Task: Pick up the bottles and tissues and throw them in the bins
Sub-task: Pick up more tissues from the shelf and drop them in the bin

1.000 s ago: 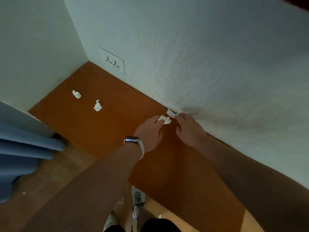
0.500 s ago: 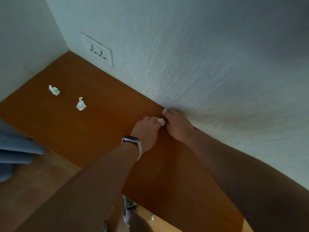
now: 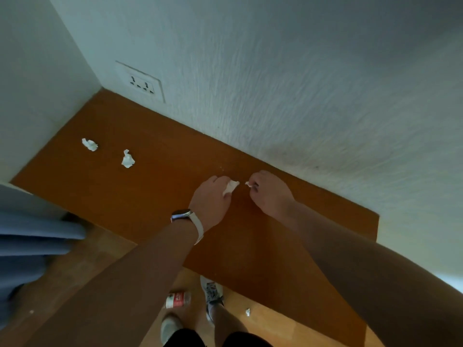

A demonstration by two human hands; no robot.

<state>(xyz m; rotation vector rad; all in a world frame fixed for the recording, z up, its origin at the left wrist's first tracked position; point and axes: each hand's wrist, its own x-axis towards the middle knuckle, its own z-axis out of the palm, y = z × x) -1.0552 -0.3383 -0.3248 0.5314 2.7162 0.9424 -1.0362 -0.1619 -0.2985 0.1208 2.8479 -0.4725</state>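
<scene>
From the head view I see the left hand [image 3: 210,199] curled round a crumpled white tissue [image 3: 231,187]. The right hand [image 3: 271,194] pinches a tiny scrap [image 3: 248,183] above the smooth orange table [image 3: 150,196]. Both hands have drawn back from the rough-textured wall [image 3: 300,96] and parted.

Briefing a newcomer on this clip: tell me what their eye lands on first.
Both hands hang over the brown desk by the wall: the left hand grips a crumpled tissue, the right hand pinches a smaller scrap. A far wad and a near wad lie toward the corner; a bottle lies on the floor below.
</scene>
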